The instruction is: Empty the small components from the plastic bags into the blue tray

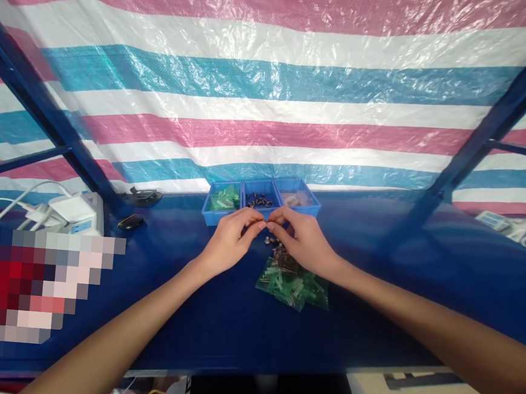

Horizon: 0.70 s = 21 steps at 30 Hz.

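My left hand and my right hand meet fingertip to fingertip above the blue table, just in front of three blue bins. Both are pinched together at a tiny item, too small to make out. Behind them, the left bin holds green pieces, the middle bin holds small dark metal parts, and the right bin holds pale pieces. Below my right hand lie clear bags of green pieces, with a heap of small brownish metal parts at their upper edge, partly covered by that hand.
A white power strip with plugs and cables sits at the left, near a black mouse-like object. Blue frame posts rise at both sides before a striped sheet. More white plugs lie at the far right.
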Each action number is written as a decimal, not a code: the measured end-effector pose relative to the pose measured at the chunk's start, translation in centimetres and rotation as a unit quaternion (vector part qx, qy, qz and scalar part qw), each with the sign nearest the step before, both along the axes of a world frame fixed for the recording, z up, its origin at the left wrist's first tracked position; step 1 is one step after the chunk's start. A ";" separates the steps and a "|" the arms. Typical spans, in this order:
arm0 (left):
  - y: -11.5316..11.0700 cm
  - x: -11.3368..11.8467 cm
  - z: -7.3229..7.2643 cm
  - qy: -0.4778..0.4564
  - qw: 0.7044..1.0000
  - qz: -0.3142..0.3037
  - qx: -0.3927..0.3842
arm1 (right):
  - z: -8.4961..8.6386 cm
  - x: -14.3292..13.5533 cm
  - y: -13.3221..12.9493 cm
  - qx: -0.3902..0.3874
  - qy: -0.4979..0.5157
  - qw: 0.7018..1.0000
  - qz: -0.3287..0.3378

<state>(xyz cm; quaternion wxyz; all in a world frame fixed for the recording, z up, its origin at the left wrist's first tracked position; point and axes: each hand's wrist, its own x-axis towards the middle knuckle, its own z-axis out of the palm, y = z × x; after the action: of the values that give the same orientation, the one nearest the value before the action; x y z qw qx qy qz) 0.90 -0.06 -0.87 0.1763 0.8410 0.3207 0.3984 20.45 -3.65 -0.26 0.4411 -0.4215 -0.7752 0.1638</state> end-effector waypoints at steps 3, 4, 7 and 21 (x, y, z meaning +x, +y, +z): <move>-0.1 0.0 0.0 0.012 1.000 0.000 -0.009 | 0.0 0.0 0.0 0.018 -0.014 1.000 0.006; -0.1 0.0 0.0 0.015 1.000 -0.001 -0.013 | 0.0 0.1 0.0 0.024 -0.023 0.999 0.005; -0.2 0.0 0.1 0.016 1.000 -0.006 -0.023 | 0.1 0.2 0.2 0.044 -0.059 0.997 -0.006; 0.1 -0.3 0.5 0.022 0.999 0.033 -0.021 | 2.2 0.3 2.5 0.111 -0.223 0.968 -0.019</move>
<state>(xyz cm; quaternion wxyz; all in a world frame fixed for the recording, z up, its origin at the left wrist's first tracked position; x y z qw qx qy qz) 0.62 0.07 -0.32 0.1739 0.8343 0.3608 0.3788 20.77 -1.18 1.93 0.3044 -0.4107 -0.8590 -0.0295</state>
